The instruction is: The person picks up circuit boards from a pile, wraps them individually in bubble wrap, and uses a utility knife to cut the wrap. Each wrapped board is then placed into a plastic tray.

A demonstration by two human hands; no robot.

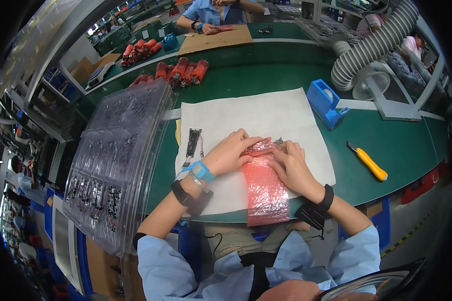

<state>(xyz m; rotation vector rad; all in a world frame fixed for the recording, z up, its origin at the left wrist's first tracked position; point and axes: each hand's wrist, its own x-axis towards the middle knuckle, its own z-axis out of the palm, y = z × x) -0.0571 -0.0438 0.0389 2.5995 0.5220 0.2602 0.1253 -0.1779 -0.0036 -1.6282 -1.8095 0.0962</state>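
- Both hands grip the red bubble wrap (267,195): the left hand (230,153) with fingers bent over the rolled far end, the right hand (292,168) with thumb and fingers pressing its right side.
- A small metallic part (278,142) pokes out of the roll's right end.
- The wrap lies on the white sheet (241,113), its flat tail running toward the wearer as far as the counter's (271,75) front edge.
- Left of the left hand, near the sheet's left edge, a dark narrow circuit board (191,145) lies apart from the wrap.
- Green surface separates the sheet's right edge from the yellow-handled cutter (370,164); the counter's curved edge runs beyond it.
- The blue tape dispenser (324,103), a roll of tape inside, stands just beside the sheet's far right corner.
- Stacked clear trays (123,113) fill the left side, their near end projecting past the counter; dark boards lie in their compartments.
- Red-wrapped bundles (181,74) sit behind the trays.
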